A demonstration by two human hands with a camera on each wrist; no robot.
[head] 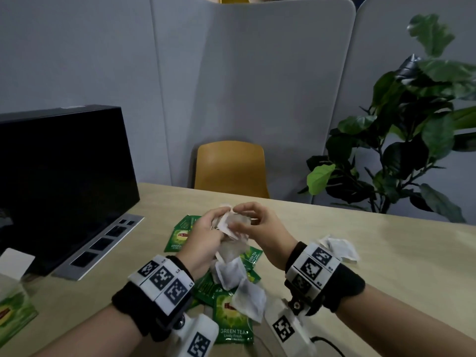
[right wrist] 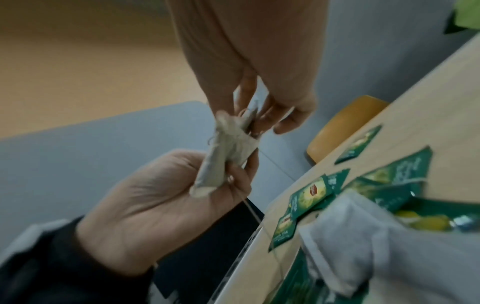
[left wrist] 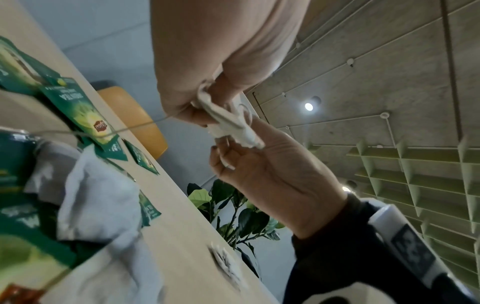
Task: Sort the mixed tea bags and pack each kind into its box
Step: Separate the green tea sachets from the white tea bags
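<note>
Above the pile, my left hand grips a bunch of white paper tea bags. My right hand pinches the top edge of one bag in that bunch. In the left wrist view the white tea bags are squeezed between my left hand and right hand, with a thin string trailing down. In the right wrist view my right hand pinches the bunch of tea bags that my left hand holds. Green tea sachets and loose white bags lie mixed below.
An open green tea box stands at the table's left edge. A black screen on a grey base fills the left side. Two more white bags lie behind my right wrist. A yellow chair and a plant stand beyond.
</note>
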